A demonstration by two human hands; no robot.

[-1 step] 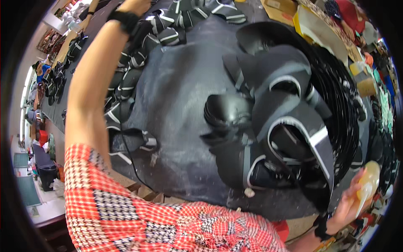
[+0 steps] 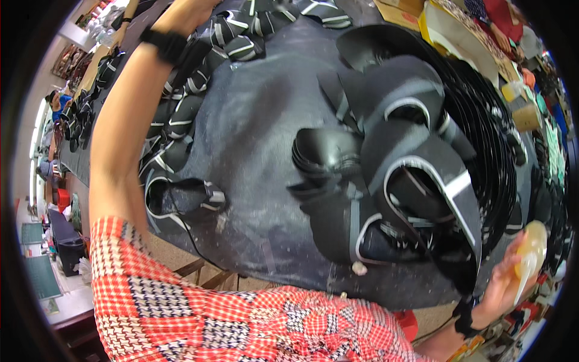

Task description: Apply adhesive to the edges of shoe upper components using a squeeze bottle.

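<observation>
My left arm stretches far forward, and my left hand [image 2: 192,11] is cut off by the top edge, so its fingers are hidden. Under and beside it lie black shoe-upper or visor-like pieces with pale edging [image 2: 232,29], in a row along the left side. My right hand [image 2: 502,280] is at the lower right, its fingers wrapped round a translucent squeeze bottle [image 2: 533,248] with yellowish contents; the white nozzle points down. Left of that hand, black curved pieces with white trim [image 2: 416,175] are piled up, with a nested stack of smooth black curved pieces [image 2: 325,148] beside them.
A dark, scuffed tabletop [image 2: 253,120] lies between the row and the pile. Behind the pile stands a long fan of stacked black sheets [image 2: 491,175]. A yellow-and-white box [image 2: 455,39] is at the far right. Other people's arms show at the far edges. A thin cord [image 2: 192,238] hangs over the front left edge.
My left hand and wrist have shifted slightly left and up in the picture. The right hand still grips the bottle. The looped piece at the near left is less covered by my arm.
</observation>
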